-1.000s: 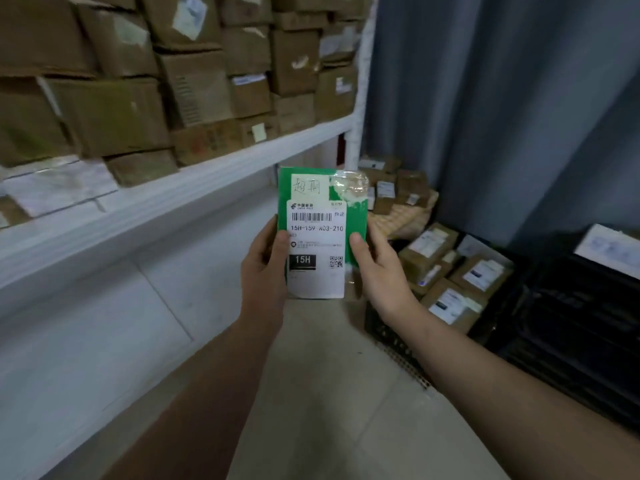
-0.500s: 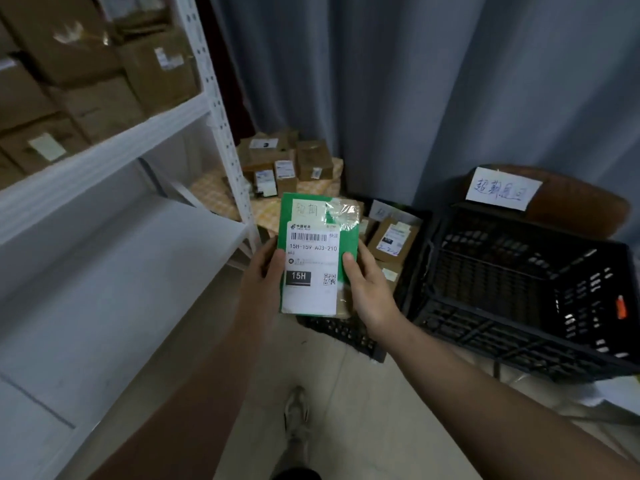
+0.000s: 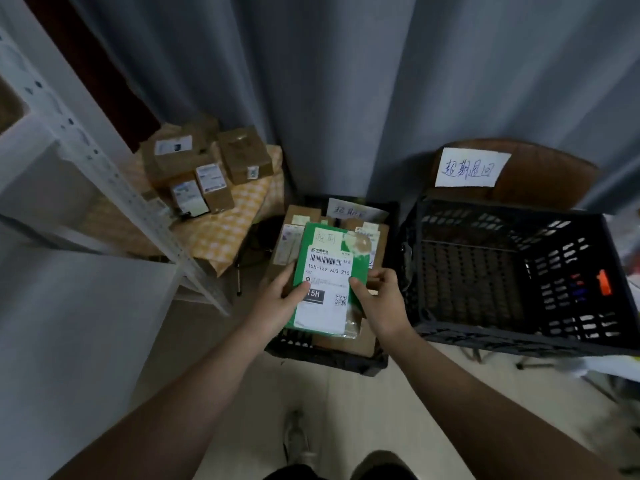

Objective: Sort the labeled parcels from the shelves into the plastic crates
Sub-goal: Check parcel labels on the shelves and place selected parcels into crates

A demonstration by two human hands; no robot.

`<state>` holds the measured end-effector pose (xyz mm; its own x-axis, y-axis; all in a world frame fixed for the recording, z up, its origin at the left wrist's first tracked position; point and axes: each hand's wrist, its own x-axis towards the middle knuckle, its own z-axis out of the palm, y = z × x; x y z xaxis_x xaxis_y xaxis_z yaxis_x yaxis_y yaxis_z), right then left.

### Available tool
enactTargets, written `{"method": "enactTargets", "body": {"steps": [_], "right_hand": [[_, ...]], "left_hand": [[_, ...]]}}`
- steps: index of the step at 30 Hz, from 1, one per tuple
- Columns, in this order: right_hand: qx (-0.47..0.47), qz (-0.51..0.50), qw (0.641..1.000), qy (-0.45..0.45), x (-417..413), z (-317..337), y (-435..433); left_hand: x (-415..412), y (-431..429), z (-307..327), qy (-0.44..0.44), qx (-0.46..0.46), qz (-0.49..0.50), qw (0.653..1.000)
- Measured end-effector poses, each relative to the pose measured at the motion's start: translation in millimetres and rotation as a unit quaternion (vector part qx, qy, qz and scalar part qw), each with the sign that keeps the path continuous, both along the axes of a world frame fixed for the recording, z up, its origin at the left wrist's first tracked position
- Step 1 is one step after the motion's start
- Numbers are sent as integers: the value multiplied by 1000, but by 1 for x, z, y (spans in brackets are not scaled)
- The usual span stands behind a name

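Observation:
I hold a flat green parcel [image 3: 329, 271] with a white shipping label that reads 15H. My left hand [image 3: 282, 296] grips its left edge and my right hand [image 3: 379, 299] grips its right edge. The parcel hangs above a black plastic crate [image 3: 325, 355] on the floor, which holds several brown labeled boxes and a handwritten paper tag. To the right stands a larger black plastic crate [image 3: 512, 337] that looks empty inside. A handwritten paper sign [image 3: 471, 168] is fixed behind it on a brown chair back.
A white metal shelf upright [image 3: 138, 209] runs diagonally at the left, with a white shelf board [image 3: 69, 341] below it. Several brown cardboard boxes [image 3: 207, 168] sit on a yellow checked cloth behind the upright. A grey curtain [image 3: 346, 81] hangs at the back. My shoe [image 3: 298, 441] shows on the tiled floor.
My view has swung from the stacked shelves to the right and down, onto the crates. Both hands kept hold of the green parcel and lowered it over the filled crate.

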<state>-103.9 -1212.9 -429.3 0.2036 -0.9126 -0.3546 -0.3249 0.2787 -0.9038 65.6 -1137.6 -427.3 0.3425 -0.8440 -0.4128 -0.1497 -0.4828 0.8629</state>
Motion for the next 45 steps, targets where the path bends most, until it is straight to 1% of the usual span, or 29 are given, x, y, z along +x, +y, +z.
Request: {"method": "enactTargets", "body": {"steps": [2,5,9,11,14,17,22,25,26,28,31,33,39,41,45], "right_hand": [[9,3,1000,15,-2,-7,-14],[16,-7,999,32,-7,-17,-40],[18,-12,998,61,-13,-34,-84],[16,3,997,76,-15,-45,-106],[-2,32,994,100,-15,-63,-143],[2,60,990,124,-14,-83,-182],[31,98,982,157,-4,-118,-222],[32,164,958,232,8,-138,-229],[30,172,952,250,13,-144,-230],[20,156,954,256,23,-152,-234],[13,103,961,257,38,-157,-243],[18,85,959,270,41,-157,-248],[27,65,939,337,32,-152,-245],[24,59,936,346,29,-151,-245],[8,79,927,368,29,-145,-246]], "left_hand": [[1,-21,-6,50,15,-32,998],[-7,-54,-18,62,37,-59,996],[-20,-99,-42,44,55,-50,996],[-25,-122,-52,23,54,-37,998],[-27,-156,-71,21,57,-28,998],[-25,-189,-92,5,79,-32,996],[-28,-219,-123,88,105,-30,990],[-18,-231,-140,98,130,-27,986],[-14,-236,-145,112,136,-23,984],[-6,-249,-151,142,141,-7,980],[6,-270,-156,155,130,-18,979],[14,-282,-159,136,132,-52,980],[13,-297,-159,16,122,-175,977],[9,-298,-162,-25,121,-189,974],[9,-295,-161,-52,109,-193,974]]}}
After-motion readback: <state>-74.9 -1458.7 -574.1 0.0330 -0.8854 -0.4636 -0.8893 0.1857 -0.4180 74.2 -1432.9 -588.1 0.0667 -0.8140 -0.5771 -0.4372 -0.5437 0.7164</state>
